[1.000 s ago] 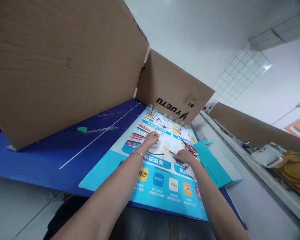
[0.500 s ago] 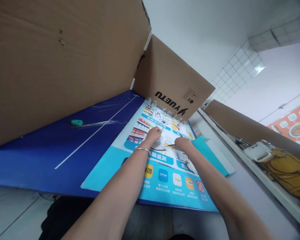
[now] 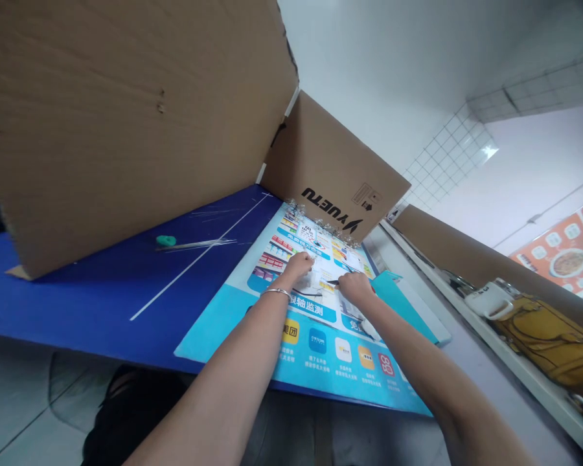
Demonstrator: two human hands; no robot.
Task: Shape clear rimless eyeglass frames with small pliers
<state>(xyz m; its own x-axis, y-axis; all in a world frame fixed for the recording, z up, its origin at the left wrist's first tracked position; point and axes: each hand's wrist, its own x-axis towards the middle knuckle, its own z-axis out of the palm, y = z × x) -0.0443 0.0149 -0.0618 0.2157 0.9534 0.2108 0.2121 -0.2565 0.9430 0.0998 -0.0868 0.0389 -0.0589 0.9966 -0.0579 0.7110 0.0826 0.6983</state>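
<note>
My left hand (image 3: 300,266) is closed over the middle of a printed poster sheet (image 3: 214,323), its fingers pinched on something too small to make out. A clear, whitish item (image 3: 311,279) lies just below those fingers. To the right, my right hand (image 3: 355,287) is closed around a thin dark pointed tool (image 3: 333,282), whose tip points left toward my left hand. The tool's exact kind is hidden by the fist. A thin dark curved wire (image 3: 311,295) lies on the sheet below both hands. Near my right wrist is a small white object (image 3: 370,329).
Cardboard panels (image 3: 126,142) wall the blue table (image 3: 102,298) at the left and back. Clear, shiny pieces (image 3: 320,225) line the back. A green coil (image 3: 166,241) lies beside thin rods (image 3: 199,244). At right are a teal folder (image 3: 403,304), white mug (image 3: 490,299) and yellow bag (image 3: 539,336).
The view has shifted slightly, so the table and panels appear farther right. Both hands stay close together over the poster, and the dark tool in my right hand shows more clearly.
</note>
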